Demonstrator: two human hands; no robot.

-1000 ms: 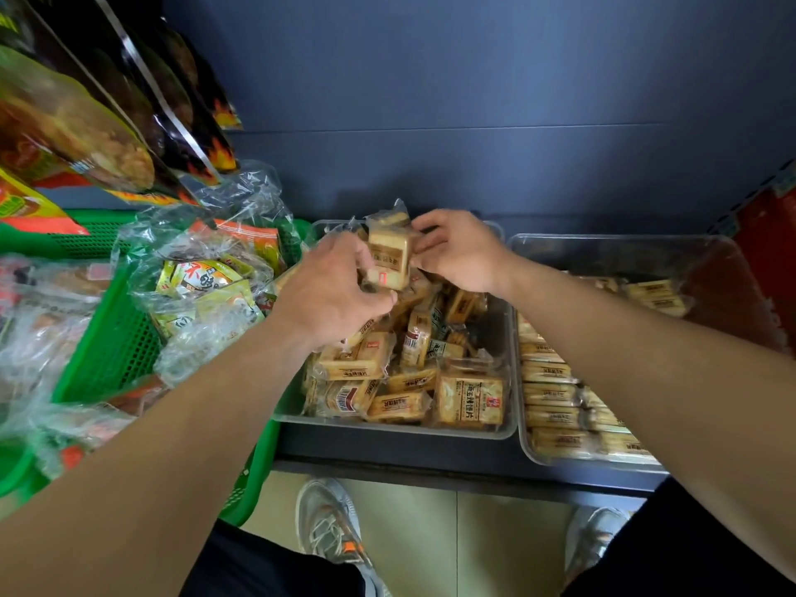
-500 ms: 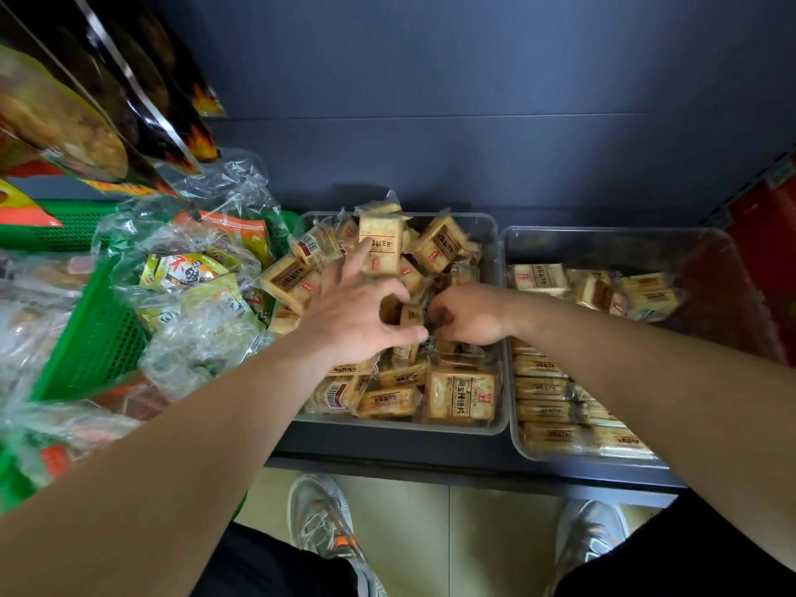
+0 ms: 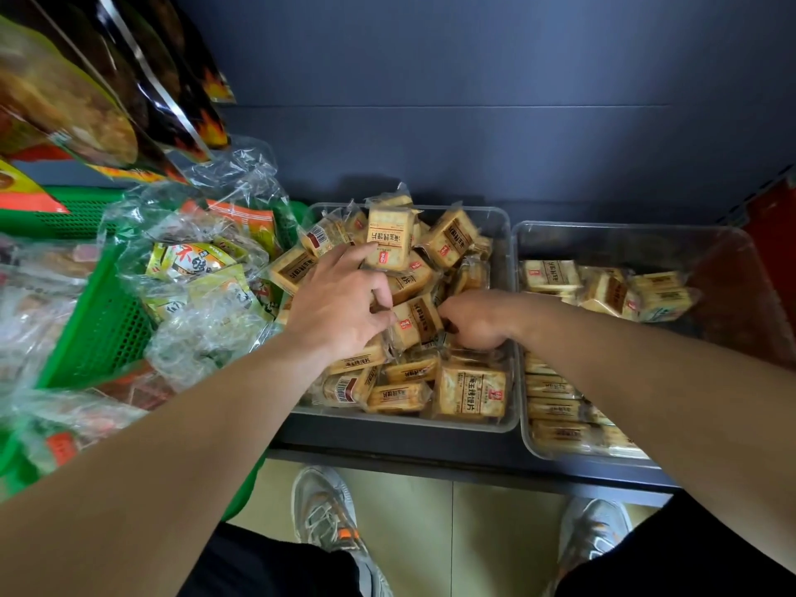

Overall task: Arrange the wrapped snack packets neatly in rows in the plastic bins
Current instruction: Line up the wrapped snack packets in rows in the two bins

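Approx. half done: right clear plastic bin [image 3: 646,229] had neat front rows (some loose at back). Left clear plastic bin [image 3: 484,214] held jumbled tan wrapped snack packets [image 3: 469,392]. Left hand [image 3: 340,303] pinched a middle packet [image 3: 415,321]. Right hand [image 3: 474,321] dug in w/ fingers curled, grip unclear.

— Where is room showing?
— I'm seeing the right bin [image 3: 728,303] lying bare along its far right side.
— What's blocking?
— I'm meeting heaped packets [image 3: 469,389] filling the left bin [image 3: 495,226]; hanging bags [image 3: 142,79] are drooping above the basket [image 3: 99,329] beside it.
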